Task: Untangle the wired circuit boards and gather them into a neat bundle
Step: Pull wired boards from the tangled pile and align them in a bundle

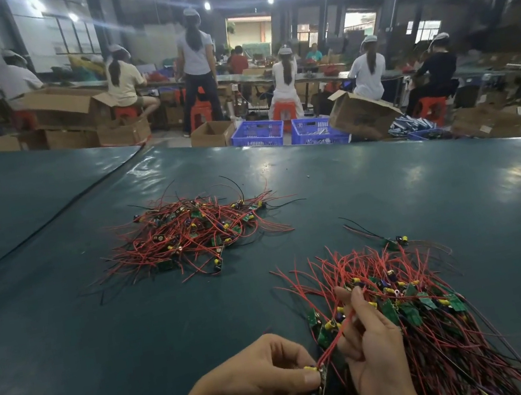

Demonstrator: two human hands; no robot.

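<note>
A single board (315,380), yellow capacitor uppermost, sits at the near edge of the view, pinched between the thumb and curled fingers of the left hand (265,370). Its red leads (334,337) run up and right into the right hand (371,348), whose fingers close round them just above the gathered bundle (422,311), where boards lie side by side and the wires fan toward the person. The step in hand looks like freeing this one board's leads from the bundle. Done well, the right hand would slide along the leads to their tips while the left steadies the board, pulling slowly so no neighbouring wire is dragged out of line. The board can then be laid among the others, facing the same way. Farther out on the green table (104,346) lie the tangled pile (189,234) and one stray board (395,241), well apart from both heaps. Where the leads end is hidden behind the right hand's fingers, and they are possibly snagged in the bundle. The bundle's lower end is cut off by the frame.
</note>
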